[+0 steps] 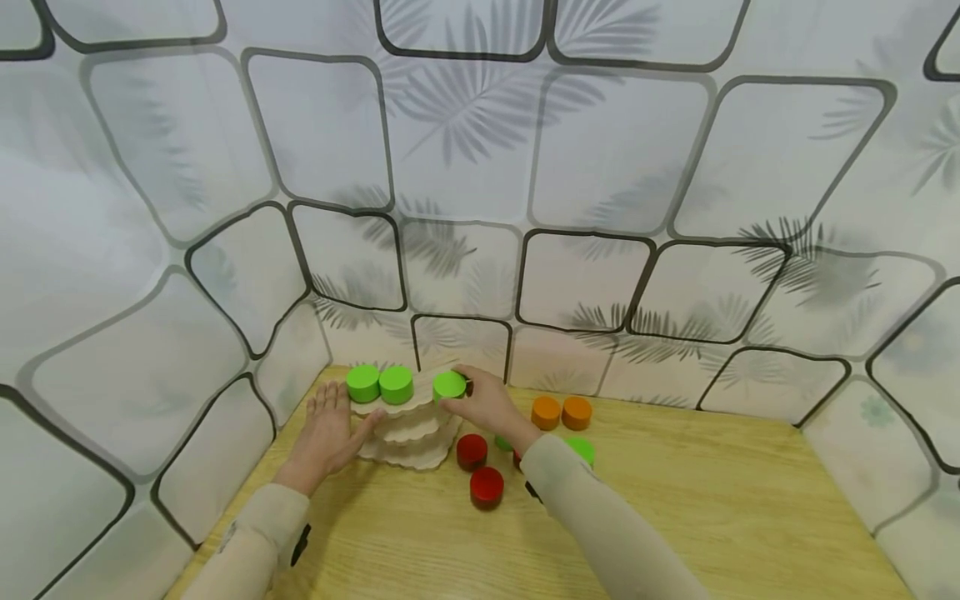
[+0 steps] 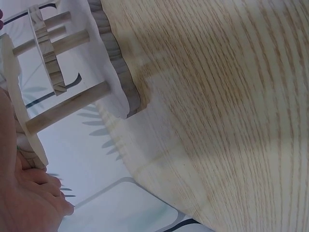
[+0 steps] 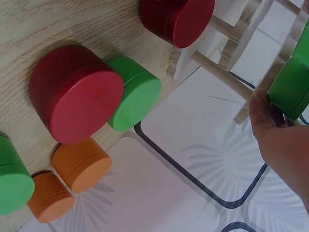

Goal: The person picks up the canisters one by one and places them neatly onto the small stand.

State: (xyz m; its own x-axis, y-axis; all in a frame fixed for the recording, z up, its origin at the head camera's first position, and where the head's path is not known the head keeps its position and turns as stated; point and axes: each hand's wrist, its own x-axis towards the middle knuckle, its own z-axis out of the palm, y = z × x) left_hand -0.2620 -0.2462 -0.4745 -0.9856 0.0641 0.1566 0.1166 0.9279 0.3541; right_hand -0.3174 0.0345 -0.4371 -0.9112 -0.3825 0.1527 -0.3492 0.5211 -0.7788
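A pale wooden three-tier stand (image 1: 408, 429) with scalloped edges stands at the table's back left. Two green round tins (image 1: 380, 384) sit side by side on its top tier, toward the left end. My left hand (image 1: 327, 429) rests against that end, fingers extended and thumb reaching along the front edge. In the left wrist view, the fingers (image 2: 46, 186) lie by the end of the top board. My right hand (image 1: 491, 404) pinches another green tin (image 3: 290, 87) between thumb and fingers at the top tier's right end. The tin's far side is partly hidden by those fingers.
Red tins (image 1: 487, 488) stand on the table (image 1: 712, 500) just right of the stand. Two smaller orange tins (image 1: 561, 412) are behind my right forearm, with green tins (image 3: 137, 94) nearby, partly covered in the head view. Patterned walls (image 1: 465, 267) enclose the back and sides.
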